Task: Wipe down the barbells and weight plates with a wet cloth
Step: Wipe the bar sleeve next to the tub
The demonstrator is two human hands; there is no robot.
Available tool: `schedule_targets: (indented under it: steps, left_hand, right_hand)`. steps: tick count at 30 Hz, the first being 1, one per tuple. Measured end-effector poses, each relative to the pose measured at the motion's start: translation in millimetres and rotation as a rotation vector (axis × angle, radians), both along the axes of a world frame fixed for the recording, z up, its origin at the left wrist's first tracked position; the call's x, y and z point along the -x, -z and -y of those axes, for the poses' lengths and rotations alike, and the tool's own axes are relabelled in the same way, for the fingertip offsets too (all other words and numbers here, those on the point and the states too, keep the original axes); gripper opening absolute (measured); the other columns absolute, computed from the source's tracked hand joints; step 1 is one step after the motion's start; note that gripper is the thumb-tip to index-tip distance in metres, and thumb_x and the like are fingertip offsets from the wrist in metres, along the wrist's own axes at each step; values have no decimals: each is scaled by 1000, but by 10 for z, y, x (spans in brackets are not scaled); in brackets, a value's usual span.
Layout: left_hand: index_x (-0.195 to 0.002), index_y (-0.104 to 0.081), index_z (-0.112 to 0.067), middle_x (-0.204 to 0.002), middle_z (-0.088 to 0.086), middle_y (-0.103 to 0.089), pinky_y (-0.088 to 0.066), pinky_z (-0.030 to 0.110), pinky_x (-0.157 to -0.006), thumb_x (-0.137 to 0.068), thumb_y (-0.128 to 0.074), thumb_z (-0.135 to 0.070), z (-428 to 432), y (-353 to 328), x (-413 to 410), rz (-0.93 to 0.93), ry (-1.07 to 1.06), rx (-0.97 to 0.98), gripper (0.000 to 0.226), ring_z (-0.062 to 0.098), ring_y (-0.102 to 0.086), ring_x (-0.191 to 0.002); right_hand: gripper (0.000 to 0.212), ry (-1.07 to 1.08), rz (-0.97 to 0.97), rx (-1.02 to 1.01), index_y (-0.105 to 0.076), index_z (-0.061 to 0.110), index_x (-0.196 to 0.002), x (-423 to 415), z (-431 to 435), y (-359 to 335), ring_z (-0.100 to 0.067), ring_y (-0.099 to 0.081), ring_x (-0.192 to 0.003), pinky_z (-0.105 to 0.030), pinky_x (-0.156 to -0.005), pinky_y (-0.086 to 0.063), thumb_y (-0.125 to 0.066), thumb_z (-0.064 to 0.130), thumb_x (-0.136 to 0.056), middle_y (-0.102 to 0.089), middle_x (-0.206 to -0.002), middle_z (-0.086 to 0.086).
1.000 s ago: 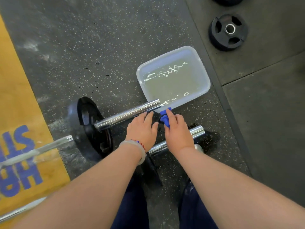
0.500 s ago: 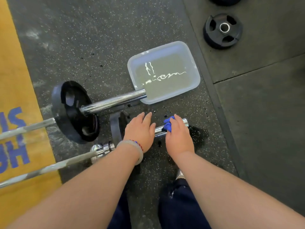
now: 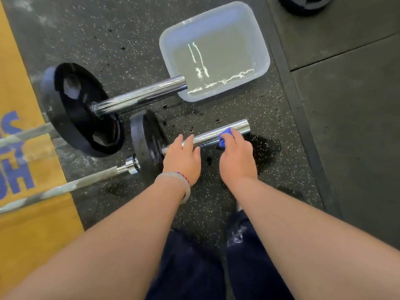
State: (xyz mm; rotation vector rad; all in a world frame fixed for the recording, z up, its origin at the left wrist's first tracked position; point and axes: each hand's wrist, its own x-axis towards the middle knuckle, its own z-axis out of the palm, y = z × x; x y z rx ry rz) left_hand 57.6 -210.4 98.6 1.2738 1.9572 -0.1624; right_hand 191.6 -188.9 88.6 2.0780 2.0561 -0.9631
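While left hand [image 3: 181, 158] flat on barbell [image 3: 207, 136], right hand [image 3: 236, 158] around blue cloth [image 3: 225, 137].

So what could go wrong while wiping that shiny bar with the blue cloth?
1. The farther barbell's chrome sleeve ends right at the clear plastic tub of water; a roll might tip it.
2. Water lies on the black speckled rubber floor beside the right hand gripping the small blue cloth, so it may be slippery.

Blue letters [image 3: 28, 176] on yellow floor panel [image 3: 32, 234], cut off, only "H" legible
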Motion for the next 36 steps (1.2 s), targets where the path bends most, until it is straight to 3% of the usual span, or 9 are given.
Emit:
schedule_targets:
  steps: [5,9,14,21,27,31,35,36]
  left_hand:
    - [-149,-27,-19,-156,3,-23,-12,39,-119,-103,-25,-35,-59,634,-124,-116,26,-150,49,22,-17,-143]
    - [-143,-38,-22,-147,-3,-39,-14,44,-117,-101,-21,-36,-197,1246,-245,-212,43,-230,47,19,-30,-137]
    - [-113,-62,-26,-109,-11,-64,-32,40,-97,-95,-25,-37,-151,1671,-346,-423,-20,-477,43,16,-56,-101]
    - [-78,-56,-23,-71,-9,-53,-29,36,-78,-93,-35,-29,-255,1809,-304,-538,-41,-681,27,18,-50,-71]
    - [-76,-54,-24,-70,-10,-51,-29,36,-76,-95,-30,-31,-326,1839,-236,-571,-40,-786,31,17,-48,-68]
    - [-80,-52,-27,-74,-13,-46,-27,34,-80,-96,-27,-32,-310,1806,-237,-542,-69,-780,30,12,-40,-71]
    - [-79,-51,-26,-74,-12,-48,-29,34,-81,-93,-30,-29,-264,1849,-247,-537,-75,-849,26,15,-50,-74]
    - [-81,-53,-25,-75,-11,-50,-28,34,-81,-93,-31,-29,-239,1870,-238,-539,-61,-877,25,16,-50,-75]
  right_hand:
    - [40,-156,3,-154,-50,17,-127,-79,-267,553,-26,-39,-114,-33,-95,-37,-49,17,-88,-36,-145,1]
    - [44,-228,96,-379,-62,15,-116,-256,-433,1153,-27,-49,-108,-40,-97,-37,-38,43,-91,-59,-122,-2]
    - [36,-214,7,-672,-67,13,-112,-273,-449,1708,-33,-53,-106,-49,-99,-39,-41,32,-97,-63,-115,-5]
    - [34,-114,-69,-905,-69,14,-109,-111,-501,1935,-30,-43,-112,-49,-103,-33,-41,29,-96,-64,-114,-5]
    - [35,-333,-125,-1003,-67,14,-110,-273,-746,1946,-30,-51,-105,-43,-102,-32,-39,29,-97,-63,-111,-4]
    - [35,-53,-96,-898,-66,12,-113,-170,-699,1864,-31,-46,-114,-47,-105,-31,-40,28,-96,-62,-117,-6]
    - [31,-488,-145,-1002,-65,10,-117,-40,-422,1921,-32,-48,-111,-43,-103,-37,-49,19,-92,-63,-120,-9]
    - [31,-497,-145,-994,-66,9,-115,-100,-498,1888,-32,-50,-109,-44,-102,-38,-48,20,-92,-64,-117,-9]
